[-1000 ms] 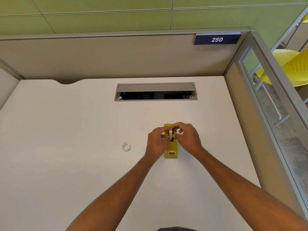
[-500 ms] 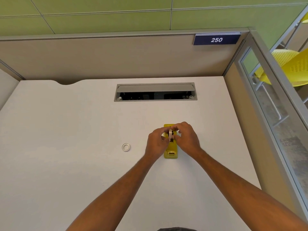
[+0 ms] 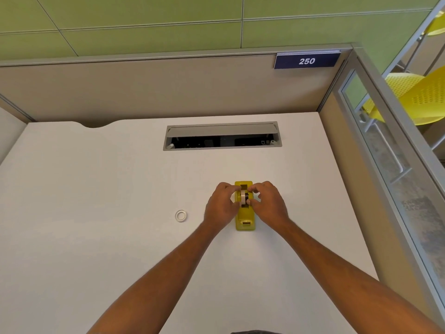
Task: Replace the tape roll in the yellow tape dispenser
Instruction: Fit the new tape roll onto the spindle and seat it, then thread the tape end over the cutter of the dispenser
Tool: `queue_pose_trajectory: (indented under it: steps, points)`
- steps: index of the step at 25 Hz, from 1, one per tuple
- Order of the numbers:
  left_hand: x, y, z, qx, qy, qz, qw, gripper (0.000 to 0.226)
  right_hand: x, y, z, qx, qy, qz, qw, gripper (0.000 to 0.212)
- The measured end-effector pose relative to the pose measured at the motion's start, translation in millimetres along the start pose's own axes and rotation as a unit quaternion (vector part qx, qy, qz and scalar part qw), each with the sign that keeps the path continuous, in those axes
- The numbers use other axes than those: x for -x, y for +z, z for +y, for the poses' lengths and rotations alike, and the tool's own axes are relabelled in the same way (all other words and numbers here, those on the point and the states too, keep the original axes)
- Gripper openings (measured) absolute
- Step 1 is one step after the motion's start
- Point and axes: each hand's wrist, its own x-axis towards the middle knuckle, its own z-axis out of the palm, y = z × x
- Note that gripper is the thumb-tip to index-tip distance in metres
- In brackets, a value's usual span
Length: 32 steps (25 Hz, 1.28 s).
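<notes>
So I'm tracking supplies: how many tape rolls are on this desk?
2. One tape roll is pinched between both hands over the yellow dispenser; one thin white ring, likely the spent core, lies on the desk left of it.

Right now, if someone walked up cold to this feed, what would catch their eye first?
First, the yellow tape dispenser right of centre on the white desk, with the left hand and right hand pinching a tape roll over its cradle. Next, a small empty tape ring lying flat to the left, apart from both hands. Farther back, the open cable tray and the 250 sign.
</notes>
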Motion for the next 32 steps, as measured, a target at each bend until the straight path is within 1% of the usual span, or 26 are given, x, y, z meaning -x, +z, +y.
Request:
queue_pose_trajectory:
  steps: [6,9,11,16,21,25,32]
  points:
    - [-7.2,-8.7,5.7,-0.072,0.037,-0.034,0.996,0.044,17.1,11.5,2.5,-0.044,0.026,0.012,0.999,0.029]
    - [-12.2,-11.1,8.5,-0.136,0.056,-0.045,0.988,0.039,20.1,16.6,-1.3,-0.055,0.046,0.009,0.997,0.032]
    - [-15.4,-12.4,10.1,-0.155,0.061,-0.051,0.985,0.036,20.5,18.2,-3.7,-0.059,0.057,0.01,0.997,0.033]
    - [-22.3,-14.1,14.5,-0.185,0.083,-0.07,0.977,0.031,18.9,19.3,-4.5,-0.033,0.05,0.017,0.998,0.031]
    - [-29.6,-14.6,17.3,-0.22,0.101,-0.08,0.967,0.025,17.7,22.5,-2.8,-0.012,0.042,0.041,0.998,0.023]
    - [-34.9,-18.0,18.3,-0.226,0.102,-0.087,0.965,0.026,16.2,24.8,-3.5,-0.006,0.047,0.063,0.997,0.022]
    - [-44.7,-21.6,21.4,-0.174,0.084,-0.084,0.978,0.021,17.7,32.6,-12.3,-0.013,0.077,0.094,0.993,0.027]
